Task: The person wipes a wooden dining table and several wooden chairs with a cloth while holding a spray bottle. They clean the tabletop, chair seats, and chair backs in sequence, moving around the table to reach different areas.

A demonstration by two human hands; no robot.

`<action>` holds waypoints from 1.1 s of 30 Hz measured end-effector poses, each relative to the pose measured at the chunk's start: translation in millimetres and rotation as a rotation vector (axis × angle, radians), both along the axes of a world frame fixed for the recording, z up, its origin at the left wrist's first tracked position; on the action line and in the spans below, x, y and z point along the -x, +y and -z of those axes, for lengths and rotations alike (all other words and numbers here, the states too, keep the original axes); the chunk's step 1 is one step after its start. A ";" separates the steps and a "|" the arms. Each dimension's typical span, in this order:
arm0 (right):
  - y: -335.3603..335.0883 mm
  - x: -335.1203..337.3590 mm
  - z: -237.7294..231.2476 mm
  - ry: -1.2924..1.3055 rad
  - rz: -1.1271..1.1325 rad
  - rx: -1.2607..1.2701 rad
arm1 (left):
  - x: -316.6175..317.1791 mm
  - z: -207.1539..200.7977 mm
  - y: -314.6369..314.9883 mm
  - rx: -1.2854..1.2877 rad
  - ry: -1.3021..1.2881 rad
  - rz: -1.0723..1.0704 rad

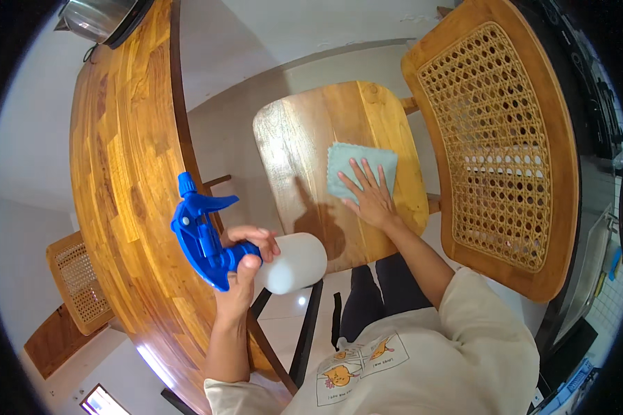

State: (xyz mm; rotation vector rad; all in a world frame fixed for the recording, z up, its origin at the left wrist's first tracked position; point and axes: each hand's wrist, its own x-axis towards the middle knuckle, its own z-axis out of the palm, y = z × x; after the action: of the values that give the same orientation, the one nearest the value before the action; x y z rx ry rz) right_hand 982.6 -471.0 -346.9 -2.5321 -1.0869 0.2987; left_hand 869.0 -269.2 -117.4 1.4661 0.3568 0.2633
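My left hand (239, 287) is closed around the neck of a spray bottle (296, 263) with a white body and a blue trigger head. The bottle lies tilted on its side in the air, its nozzle toward the wooden table and its base toward the chair. My right hand (372, 200) rests flat with fingers spread on a pale green cloth (342, 160) with a scalloped edge. Under the cloth is the wooden chair seat (304, 131), glossy on its left part, with the shadow of my left hand and the bottle across it.
A long wooden table (128, 138) runs along the left, with a metal kettle (100, 17) at its far end. The chair's woven cane backrest (491, 145) rises at the right. Another cane chair (79, 280) stands beyond the table. A dark counter edge (567, 290) borders the far right.
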 end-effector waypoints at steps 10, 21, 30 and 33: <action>83.0 -106.6 -73.5 1.705 0.809 -1.286 | -1.1 -3.7 6.2 0.056 -0.002 -0.011; 43.0 -52.0 -44.7 0.364 0.257 -0.603 | 1.7 -3.4 5.4 0.099 0.031 0.019; 107.7 -102.3 10.7 -0.229 0.226 -0.070 | -3.9 -5.8 3.9 0.074 0.064 0.018; 157.0 -83.9 4.4 -0.179 0.084 -0.116 | -4.7 -5.1 4.1 0.058 0.059 0.006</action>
State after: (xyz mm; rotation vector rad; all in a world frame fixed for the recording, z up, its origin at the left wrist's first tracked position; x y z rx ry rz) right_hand 1066.5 -314.0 -351.3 -2.5291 -1.0258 -0.0140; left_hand 873.7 -265.1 -112.4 1.4198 0.4044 0.2043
